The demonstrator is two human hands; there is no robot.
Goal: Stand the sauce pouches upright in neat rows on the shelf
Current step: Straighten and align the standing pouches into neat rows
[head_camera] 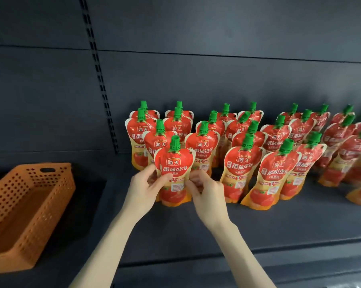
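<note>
Right of basket (57,202): left hand (143,185) and right hand (206,191) pinch the front pouch (175,162) by its sides. Seat it flat on shelf (300,221), cap (174,142) vertical; release gently.

we see the rightmost pouches (350,154) blurred and cut by the right edge; the orange basket (59,196) runs off the left edge.

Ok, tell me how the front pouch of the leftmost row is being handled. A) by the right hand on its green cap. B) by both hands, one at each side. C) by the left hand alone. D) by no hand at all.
B: the left hand and the right hand each pinch a side edge of the front pouch, which stands upright on the shelf with its green cap untouched.
</note>
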